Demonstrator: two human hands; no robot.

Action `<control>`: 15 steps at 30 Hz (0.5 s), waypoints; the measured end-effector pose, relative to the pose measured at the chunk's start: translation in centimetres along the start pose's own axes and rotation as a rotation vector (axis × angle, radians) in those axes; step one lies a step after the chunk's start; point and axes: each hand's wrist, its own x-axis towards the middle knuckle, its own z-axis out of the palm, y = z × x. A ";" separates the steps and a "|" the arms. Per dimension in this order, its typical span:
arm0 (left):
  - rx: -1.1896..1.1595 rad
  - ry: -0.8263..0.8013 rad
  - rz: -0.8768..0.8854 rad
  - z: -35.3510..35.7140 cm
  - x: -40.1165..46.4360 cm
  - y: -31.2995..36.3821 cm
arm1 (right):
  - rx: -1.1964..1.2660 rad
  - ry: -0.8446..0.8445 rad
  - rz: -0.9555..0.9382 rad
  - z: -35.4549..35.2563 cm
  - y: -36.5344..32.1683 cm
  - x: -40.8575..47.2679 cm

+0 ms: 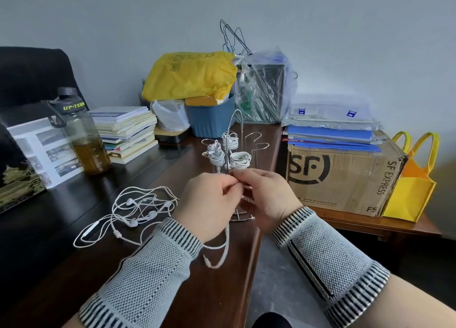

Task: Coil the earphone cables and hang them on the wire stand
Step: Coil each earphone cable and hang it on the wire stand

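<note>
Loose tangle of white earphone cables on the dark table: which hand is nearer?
Left. The left hand sits just right of the loose tangle of white earphone cables; the right hand lies farther right.

Place: it looked like a cluttered office or home study.
Desk: a dark wooden desk (pixel 74 204) stood against a plain pale wall (pixel 345 31).
Seat: a black chair (pixel 32 75) was behind it.
Paper: a stack of books (pixel 128 132) and a pile of blue folders (pixel 330 135) were there.
Parcels: a cardboard box (pixel 345 177) marked SF Express sat under the folders.
Clutter: a yellow plastic bag (pixel 190 75) and a water bottle (pixel 84 135) crowded the desk.
</note>
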 end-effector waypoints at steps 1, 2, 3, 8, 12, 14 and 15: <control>-0.015 0.023 -0.018 0.0 0.0 0.0 | -0.043 0.028 -0.022 -0.2 0.0 0.1; -0.036 0.063 -0.049 0.1 0.1 0.0 | -0.123 0.069 -0.069 -0.5 0.0 0.2; -0.042 0.109 -0.083 0.1 0.4 -0.2 | -0.261 0.118 -0.140 -0.9 0.0 0.3; -0.046 0.175 -0.139 1.2 1.4 -0.4 | -0.780 0.255 -0.499 -2.1 0.0 1.0; -0.120 0.192 -0.188 1.9 1.8 -0.1 | -0.510 0.175 -0.395 -3.0 -0.4 1.8; -0.170 0.183 -0.224 2.3 2.1 0.0 | -0.465 0.163 -0.363 -3.3 -0.8 1.9; -0.179 0.177 -0.232 2.5 2.2 0.1 | -0.472 0.169 -0.362 -3.4 -1.0 2.0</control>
